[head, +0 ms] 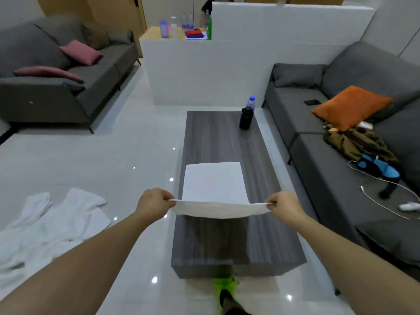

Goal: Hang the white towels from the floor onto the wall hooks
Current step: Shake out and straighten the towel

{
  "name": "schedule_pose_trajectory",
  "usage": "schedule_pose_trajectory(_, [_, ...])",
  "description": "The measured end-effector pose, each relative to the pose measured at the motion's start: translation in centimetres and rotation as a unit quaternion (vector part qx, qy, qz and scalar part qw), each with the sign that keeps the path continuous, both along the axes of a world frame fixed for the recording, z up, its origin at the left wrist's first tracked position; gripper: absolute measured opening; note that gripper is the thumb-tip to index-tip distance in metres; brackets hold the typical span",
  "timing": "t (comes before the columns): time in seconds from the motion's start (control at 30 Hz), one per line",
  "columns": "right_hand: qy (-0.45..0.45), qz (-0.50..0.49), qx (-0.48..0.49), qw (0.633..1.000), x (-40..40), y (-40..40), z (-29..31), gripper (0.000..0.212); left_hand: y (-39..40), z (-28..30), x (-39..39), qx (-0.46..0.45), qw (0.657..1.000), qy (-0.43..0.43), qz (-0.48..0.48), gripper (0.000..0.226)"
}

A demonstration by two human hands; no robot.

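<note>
A white towel [213, 185] lies stretched over the dark wooden coffee table [227, 242], its far part flat on the top and its near edge lifted. My left hand [153, 204] pinches the near left corner. My right hand [285, 205] pinches the near right corner. The edge between them sags a little above the table. A heap of white towels [52, 223] lies crumpled on the shiny floor to my left. No wall hooks show in this view.
A black bottle [245, 118] and a clear bottle [251, 103] stand at the table's far end. Grey sofas flank the room, left [56, 71] and right [341, 133], the right one strewn with an orange cushion, clothes and cables. A white partition [216, 71] stands behind.
</note>
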State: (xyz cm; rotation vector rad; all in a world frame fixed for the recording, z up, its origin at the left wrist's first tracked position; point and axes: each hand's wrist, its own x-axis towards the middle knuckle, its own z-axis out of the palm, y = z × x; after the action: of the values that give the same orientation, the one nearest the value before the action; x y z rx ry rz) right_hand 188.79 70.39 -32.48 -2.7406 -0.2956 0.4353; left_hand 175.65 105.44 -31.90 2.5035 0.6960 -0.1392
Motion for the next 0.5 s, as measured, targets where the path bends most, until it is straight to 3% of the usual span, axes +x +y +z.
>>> schedule_pose_trajectory(0.23, [0.067,-0.016,-0.025,0.997,-0.7,-1.1,-3.8,0.019,-0.8,-3.9,-0.3,-0.003,0.998,0.054,-0.013,0.012])
schedule_pose_trajectory(0.5, [0.108,-0.025,-0.034,0.993,6.6,1.4,-7.1,0.007,0.9,-7.9,5.2,-0.017,0.994,0.105,0.011,0.011])
